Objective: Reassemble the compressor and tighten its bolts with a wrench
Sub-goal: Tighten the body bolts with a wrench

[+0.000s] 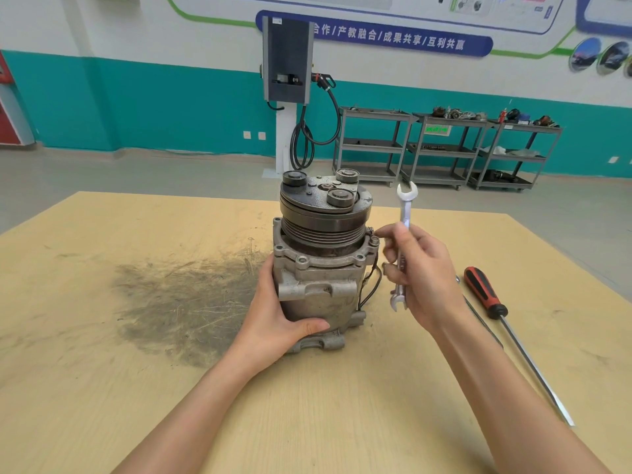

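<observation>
The grey metal compressor [321,268] stands upright on the wooden table [136,388], its dark grooved pulley on top. My left hand [277,319] grips the lower left of its body, thumb across the front. My right hand [420,275] holds a silver open-ended wrench [404,213] upright just right of the compressor. Its forefinger and thumb reach to a bolt [374,240] on the right side of the flange. Several more bolts sit in the flange rim.
A red-and-black screwdriver [485,292] with a long shaft lies on the table at the right. A dark grease stain [184,302] spreads left of the compressor. Shelf carts [444,148] and a charging post [287,97] stand by the far wall.
</observation>
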The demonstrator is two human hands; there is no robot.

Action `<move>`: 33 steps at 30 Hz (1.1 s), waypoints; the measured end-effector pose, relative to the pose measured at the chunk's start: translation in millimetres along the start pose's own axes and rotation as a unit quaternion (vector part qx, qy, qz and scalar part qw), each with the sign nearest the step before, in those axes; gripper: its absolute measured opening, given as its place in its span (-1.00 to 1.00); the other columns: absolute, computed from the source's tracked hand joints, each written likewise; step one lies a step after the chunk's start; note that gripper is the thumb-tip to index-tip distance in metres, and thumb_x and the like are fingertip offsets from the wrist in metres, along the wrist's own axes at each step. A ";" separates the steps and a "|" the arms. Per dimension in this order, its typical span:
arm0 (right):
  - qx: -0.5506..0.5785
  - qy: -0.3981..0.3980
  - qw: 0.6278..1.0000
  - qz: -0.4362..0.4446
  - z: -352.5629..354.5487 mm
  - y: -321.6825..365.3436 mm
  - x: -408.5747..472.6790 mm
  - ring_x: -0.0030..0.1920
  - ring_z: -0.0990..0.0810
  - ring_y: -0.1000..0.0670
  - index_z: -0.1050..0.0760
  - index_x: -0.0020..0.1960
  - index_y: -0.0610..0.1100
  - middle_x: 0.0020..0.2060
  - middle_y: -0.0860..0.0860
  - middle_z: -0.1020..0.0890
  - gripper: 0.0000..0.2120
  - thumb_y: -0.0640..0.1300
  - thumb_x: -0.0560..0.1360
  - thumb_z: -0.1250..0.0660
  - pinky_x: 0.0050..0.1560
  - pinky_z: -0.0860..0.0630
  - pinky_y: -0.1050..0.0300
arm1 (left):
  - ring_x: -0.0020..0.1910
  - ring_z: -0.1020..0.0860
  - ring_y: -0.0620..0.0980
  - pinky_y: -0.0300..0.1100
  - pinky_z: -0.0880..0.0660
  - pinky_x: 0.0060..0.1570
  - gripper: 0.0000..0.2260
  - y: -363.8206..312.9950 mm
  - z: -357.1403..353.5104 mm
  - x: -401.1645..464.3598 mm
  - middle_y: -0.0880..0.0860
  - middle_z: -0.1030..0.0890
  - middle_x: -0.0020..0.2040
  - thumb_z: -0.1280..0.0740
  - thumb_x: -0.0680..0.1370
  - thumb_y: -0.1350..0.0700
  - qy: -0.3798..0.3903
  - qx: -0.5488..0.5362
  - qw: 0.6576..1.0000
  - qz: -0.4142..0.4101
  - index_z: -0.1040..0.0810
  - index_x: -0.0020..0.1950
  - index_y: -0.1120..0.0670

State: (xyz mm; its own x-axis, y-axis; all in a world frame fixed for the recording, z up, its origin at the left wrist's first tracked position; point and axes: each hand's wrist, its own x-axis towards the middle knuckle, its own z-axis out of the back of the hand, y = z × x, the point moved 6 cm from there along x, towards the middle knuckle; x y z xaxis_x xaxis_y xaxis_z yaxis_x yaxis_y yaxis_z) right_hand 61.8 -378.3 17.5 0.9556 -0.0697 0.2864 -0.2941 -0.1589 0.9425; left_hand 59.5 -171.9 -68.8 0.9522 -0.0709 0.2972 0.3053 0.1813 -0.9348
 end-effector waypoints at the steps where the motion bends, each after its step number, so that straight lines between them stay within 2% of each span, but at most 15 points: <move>1: 0.007 -0.018 1.000 -0.003 6.6 4.3 2.5 -0.39 -0.30 0.10 -0.58 -0.14 -0.20 -0.33 -0.02 -0.41 -0.68 -0.12 0.66 -0.15 -0.44 -0.26 0.31 | 0.27 -0.37 -0.45 -0.50 -0.31 0.26 0.06 -0.3 0.5 -0.5 -0.33 -0.41 0.31 -0.66 0.21 0.13 -0.001 -0.002 1.000 0.003 -0.08 0.54 0.01; 3: -0.015 -0.051 0.999 -0.005 20.6 15.1 9.4 -0.25 -0.39 0.07 -0.61 -0.20 -0.15 -0.31 0.05 -0.51 -0.61 -0.06 0.66 -0.13 -0.25 -0.38 0.19 | 0.32 -0.38 -0.36 -0.35 -0.31 0.34 0.07 -1.3 0.7 -1.1 -0.18 -0.44 0.36 -0.67 0.20 0.11 -0.002 0.000 1.000 0.008 -0.07 0.54 0.00; 5: -0.071 -0.072 0.995 -0.002 30.3 27.0 18.3 -0.17 -0.39 0.04 -0.62 -0.21 -0.11 -0.35 0.13 -0.54 -0.61 -0.01 0.66 -0.15 -0.14 -0.38 0.11 | 0.36 -0.37 -0.29 -0.20 -0.30 0.41 0.10 -2.2 0.6 -1.5 -0.15 -0.43 0.39 -0.67 0.19 0.08 -0.003 0.001 1.000 0.013 -0.05 0.55 -0.01; 8: -0.081 -0.090 0.993 0.004 34.4 40.5 31.2 -0.28 -0.38 0.04 -0.59 -0.19 -0.11 -0.35 0.02 -0.46 -0.65 -0.01 0.66 -0.17 -0.21 -0.36 0.17 | 0.38 -0.36 -0.27 -0.13 -0.29 0.44 0.11 -2.8 1.2 -2.2 -0.16 -0.42 0.40 -0.67 0.19 0.06 -0.004 0.006 1.000 0.017 -0.04 0.55 -0.04; 11: -0.064 -0.090 0.994 0.001 31.5 42.5 40.6 -0.39 -0.40 0.07 -0.52 -0.16 -0.14 -0.41 -0.01 -0.45 -0.71 -0.06 0.66 -0.17 -0.26 -0.38 0.20 | 0.38 -0.37 -0.24 -0.07 -0.29 0.45 0.11 -2.8 1.5 -2.9 -0.15 -0.42 0.40 -0.67 0.19 0.07 -0.002 0.007 1.000 0.024 -0.04 0.56 -0.03; 15: -0.051 -0.067 0.996 -0.026 21.4 32.3 47.5 -0.43 -0.44 0.09 -0.48 -0.11 -0.14 -0.50 0.05 -0.48 -0.72 -0.05 0.68 -0.13 -0.26 -0.39 0.19 | 0.40 -0.37 -0.18 0.00 -0.29 0.45 0.10 -2.8 1.3 -4.1 -0.13 -0.41 0.41 -0.66 0.20 0.08 0.004 0.010 0.999 0.031 -0.04 0.56 -0.03; 21: -0.072 -0.052 0.995 -0.050 12.9 27.2 55.1 -0.42 -0.42 0.07 -0.48 -0.13 -0.14 -0.47 0.03 -0.45 -0.72 -0.05 0.68 -0.14 -0.28 -0.38 0.18 | 0.40 -0.36 -0.18 -0.01 -0.30 0.45 0.09 -4.8 1.0 -4.8 -0.12 -0.41 0.41 -0.66 0.22 0.10 0.002 0.016 0.999 0.039 -0.04 0.56 -0.01; 25: 0.037 -0.052 0.996 -0.054 14.8 29.8 51.6 -0.41 -0.43 0.06 -0.41 -0.19 -0.11 -0.45 0.03 -0.46 -0.68 -0.02 0.68 -0.10 -0.30 -0.40 0.17 | 0.40 -0.37 -0.19 -0.01 -0.29 0.45 0.09 -5.1 1.2 -4.7 -0.12 -0.41 0.41 -0.66 0.21 0.11 -0.001 0.018 0.999 0.043 -0.05 0.55 0.00; 27: 0.086 -0.024 0.994 -0.055 13.1 31.3 44.6 -0.43 -0.44 0.05 -0.35 -0.19 -0.10 -0.43 0.02 -0.47 -0.67 0.03 0.68 -0.07 -0.41 -0.41 0.22 | 0.40 -0.36 -0.19 -0.02 -0.29 0.45 0.09 -5.1 1.3 -4.8 -0.12 -0.41 0.41 -0.66 0.21 0.10 -0.003 0.020 0.999 0.045 -0.05 0.55 0.00; 29: 0.057 0.023 0.997 -0.054 8.0 27.0 32.9 -0.51 -0.33 0.07 -0.38 -0.13 -0.11 -0.46 0.03 -0.42 -0.71 0.02 0.67 -0.09 -0.55 -0.28 0.27 | 0.39 -0.36 -0.19 -0.03 -0.29 0.45 0.09 -5.0 1.3 -4.8 -0.12 -0.41 0.40 -0.66 0.20 0.10 -0.004 0.021 0.999 0.046 -0.05 0.55 0.01; 31: -0.014 0.060 0.997 -0.041 3.1 18.2 20.1 -0.53 -0.22 0.09 -0.44 -0.04 -0.15 -0.47 0.04 -0.37 -0.82 -0.07 0.65 -0.19 -0.59 -0.16 0.28 | 0.39 -0.37 -0.20 -0.02 -0.30 0.44 0.09 -4.9 1.4 -4.6 -0.13 -0.41 0.40 -0.66 0.20 0.09 -0.004 0.021 0.999 0.047 -0.06 0.55 0.01; 33: -0.038 0.079 0.996 -0.035 -0.6 8.0 10.0 -0.53 -0.19 0.09 -0.46 0.01 -0.19 -0.47 0.03 -0.36 -0.90 -0.15 0.60 -0.27 -0.59 -0.13 0.28 | 0.39 -0.37 -0.20 -0.02 -0.30 0.44 0.09 -5.0 1.2 -4.6 -0.13 -0.41 0.40 -0.67 0.19 0.08 -0.002 0.021 0.999 0.048 -0.06 0.54 0.00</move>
State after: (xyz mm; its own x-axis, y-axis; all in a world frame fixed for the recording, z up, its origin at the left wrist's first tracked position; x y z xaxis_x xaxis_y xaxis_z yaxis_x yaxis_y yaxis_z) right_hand 69.0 -379.6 28.0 0.9666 0.0951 0.2379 -0.2305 -0.0834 0.9695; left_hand 53.6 -171.3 -65.3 0.9770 -0.0471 0.2079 0.2132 0.2279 -0.9501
